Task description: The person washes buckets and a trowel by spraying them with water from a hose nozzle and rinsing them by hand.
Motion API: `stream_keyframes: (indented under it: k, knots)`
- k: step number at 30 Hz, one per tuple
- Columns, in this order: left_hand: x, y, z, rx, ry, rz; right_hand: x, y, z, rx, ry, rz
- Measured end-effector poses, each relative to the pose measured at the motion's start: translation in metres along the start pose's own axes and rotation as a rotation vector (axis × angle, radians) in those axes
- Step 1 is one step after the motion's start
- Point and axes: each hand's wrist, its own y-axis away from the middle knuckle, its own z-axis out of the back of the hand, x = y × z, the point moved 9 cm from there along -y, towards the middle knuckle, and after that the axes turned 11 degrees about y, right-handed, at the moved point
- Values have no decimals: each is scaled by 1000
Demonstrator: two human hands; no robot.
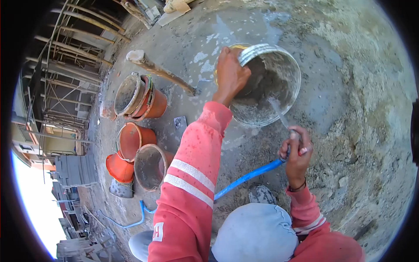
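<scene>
Red left sleeve (187, 174) stretched forward, left hand (230, 74) gripping bucket (289, 74) by rim, right hand (298, 153) clasping blue hose (251, 178)

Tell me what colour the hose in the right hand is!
The hose is bright blue, best seen in the head view.

A hand could go right of the right hand (299, 150), but a stick (165, 76) and stacked buckets (158, 105) stand left of the left hand (232, 75).
</scene>
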Motion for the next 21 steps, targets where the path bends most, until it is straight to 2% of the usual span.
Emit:
stream_keyframes:
  k: [2,7,10,12,14,15,16,17,18,20,21]
  knots:
    - [-1,0,-1,-18,2,-34,2,-5,-13,63,16,-21]
    - [28,15,19,-161,5,150,-4,-7,-22,71,-30,-52]
    - [51,28,36,-195,14,165,-8,-17,-28,132,-53,-56]
    - [64,47,54,-322,30,137,-11,-16,-32,140,-64,-54]
    - [88,62,62,-398,-96,142,-16,-18,-38,182,-75,-60]
    - [106,66,58,-317,-50,339,-22,-22,-40,172,-96,-78]
    - [109,71,63,-272,45,451,-30,-28,-40,157,-112,-98]
    - [103,83,72,-361,-51,402,-35,-37,-48,208,-109,-115]
    - [81,96,89,-508,-196,266,-37,-43,-51,234,-93,-132]
    - [57,110,99,-476,-123,188,-26,-53,-64,316,-108,-111]
    - [58,106,86,-248,-12,249,-17,-58,-71,319,-136,-99]
